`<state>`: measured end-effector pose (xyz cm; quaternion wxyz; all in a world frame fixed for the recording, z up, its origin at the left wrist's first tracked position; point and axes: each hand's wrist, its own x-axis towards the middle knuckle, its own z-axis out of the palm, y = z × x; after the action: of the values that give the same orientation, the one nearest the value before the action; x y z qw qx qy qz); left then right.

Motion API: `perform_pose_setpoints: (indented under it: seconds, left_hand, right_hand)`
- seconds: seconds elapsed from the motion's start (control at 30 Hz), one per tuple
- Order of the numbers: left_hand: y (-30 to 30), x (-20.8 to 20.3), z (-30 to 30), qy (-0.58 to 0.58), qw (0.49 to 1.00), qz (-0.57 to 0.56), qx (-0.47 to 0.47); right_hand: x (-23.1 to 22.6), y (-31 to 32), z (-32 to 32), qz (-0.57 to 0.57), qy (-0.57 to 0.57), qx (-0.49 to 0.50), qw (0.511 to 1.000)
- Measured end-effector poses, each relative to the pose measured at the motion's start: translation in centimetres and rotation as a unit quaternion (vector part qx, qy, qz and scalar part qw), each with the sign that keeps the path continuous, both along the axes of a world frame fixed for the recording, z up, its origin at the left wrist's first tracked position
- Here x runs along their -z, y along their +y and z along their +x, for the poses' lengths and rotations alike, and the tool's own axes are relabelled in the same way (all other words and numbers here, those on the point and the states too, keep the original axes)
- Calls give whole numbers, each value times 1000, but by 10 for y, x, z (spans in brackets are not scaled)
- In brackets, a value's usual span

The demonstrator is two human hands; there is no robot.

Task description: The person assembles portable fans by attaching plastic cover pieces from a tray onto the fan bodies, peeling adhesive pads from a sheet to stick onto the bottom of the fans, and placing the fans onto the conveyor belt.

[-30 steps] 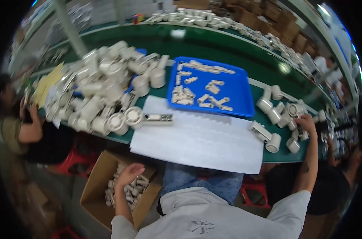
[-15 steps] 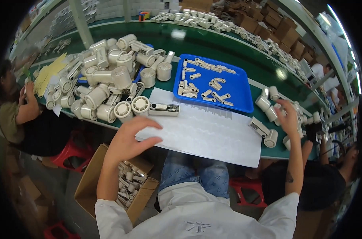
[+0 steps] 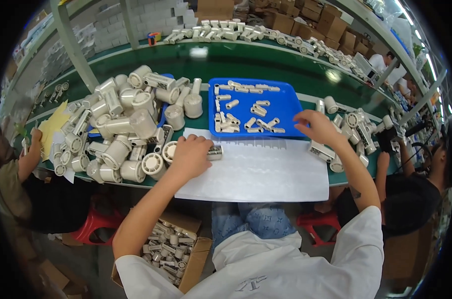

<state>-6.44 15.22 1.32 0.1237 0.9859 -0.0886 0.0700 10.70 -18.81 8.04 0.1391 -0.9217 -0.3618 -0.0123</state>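
Observation:
Over the white paper sheet [image 3: 251, 172], my left hand [image 3: 192, 157] is closed round a white handheld fan housing [image 3: 215, 152]. Its handle end pokes out to the right of my fingers, and the hand hides its middle. My right hand [image 3: 319, 128] hovers at the right edge of a blue tray [image 3: 291, 102], fingers curved and apart, with nothing visible in them. Small white handle pieces [image 3: 259, 107] lie in several groups in the tray. Below the right hand, another fan housing [image 3: 321, 151] rests at the sheet's right edge.
A large pile of white fan housings [image 3: 119, 149] fills the left of the bench, with yellow paper [image 3: 53, 127] beyond it. More housings [image 3: 355, 124] lie at right. Along the far side runs a green belt [image 3: 186, 57]. An open carton [image 3: 198, 254] of parts stands below. People sit on both sides.
My left hand has come down onto the fan housing and closed round it. My right hand has moved left from the right-hand housings to the tray's edge. The view has shifted slightly.

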Motion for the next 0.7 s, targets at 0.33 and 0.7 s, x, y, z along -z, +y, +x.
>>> perform_pose_setpoints:
  seconds: [0.33, 0.7]
  left_hand:
    - [-8, -74, -29, -110, 951, -286, -42]
    - [-35, -37, -45, 8, 849, -524, -68]
  right_hand:
    - [40, 63, 20, 73, 77, -110, 988]
    - [56, 15, -40, 37, 134, -61, 988]
